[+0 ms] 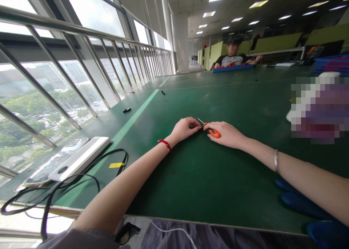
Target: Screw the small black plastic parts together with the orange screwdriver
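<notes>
My right hand (225, 132) rests low over the green table, its fingers closed around orange-handled scissors (215, 133). Their thin metal tip points away and to the left, just past my left fingertips. Thumb and forefinger of my left hand (187, 128) are pinched together right beside the tip. A tiny dark bit shows at that pinch, too small to name. The fingers of the right hand cover part of the scissors.
The green table (218, 191) carries a white power bank (79, 160), a phone (54, 165) and black cable (99, 156) at left. Small black pieces (127, 110) lie further back. Beyond sits a person (233, 58) behind a blue tray (231, 68); a blue basket (331, 64) stands right.
</notes>
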Tool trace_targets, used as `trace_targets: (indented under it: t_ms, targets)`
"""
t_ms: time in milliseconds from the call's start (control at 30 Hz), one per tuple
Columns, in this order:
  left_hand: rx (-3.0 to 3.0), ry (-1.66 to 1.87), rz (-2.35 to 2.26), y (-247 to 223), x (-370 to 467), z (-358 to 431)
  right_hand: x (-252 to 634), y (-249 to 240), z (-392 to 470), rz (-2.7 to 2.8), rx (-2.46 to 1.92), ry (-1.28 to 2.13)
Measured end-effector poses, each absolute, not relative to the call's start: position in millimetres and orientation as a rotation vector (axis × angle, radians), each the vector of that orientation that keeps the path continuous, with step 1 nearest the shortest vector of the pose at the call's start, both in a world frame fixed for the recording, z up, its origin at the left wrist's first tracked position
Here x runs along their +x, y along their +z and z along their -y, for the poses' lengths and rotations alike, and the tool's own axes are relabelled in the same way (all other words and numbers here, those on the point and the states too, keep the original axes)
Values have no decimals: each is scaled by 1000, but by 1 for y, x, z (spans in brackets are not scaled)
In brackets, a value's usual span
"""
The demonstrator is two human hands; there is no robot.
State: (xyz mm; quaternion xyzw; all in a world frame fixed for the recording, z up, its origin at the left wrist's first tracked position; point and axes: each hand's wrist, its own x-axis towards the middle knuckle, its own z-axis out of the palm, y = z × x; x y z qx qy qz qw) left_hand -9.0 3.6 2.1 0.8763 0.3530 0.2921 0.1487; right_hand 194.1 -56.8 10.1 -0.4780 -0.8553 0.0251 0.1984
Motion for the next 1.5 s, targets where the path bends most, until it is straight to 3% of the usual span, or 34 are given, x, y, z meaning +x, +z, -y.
trace_targets:
  t_ms: [967, 1500]
  targets:
    - [2683, 1003, -1105, 10, -10, 6, 196, 10, 59, 2163, -1373, 49]
    - [3000, 826, -903, 17, -5, 23, 194, 11, 63, 2162, -1321, -60]
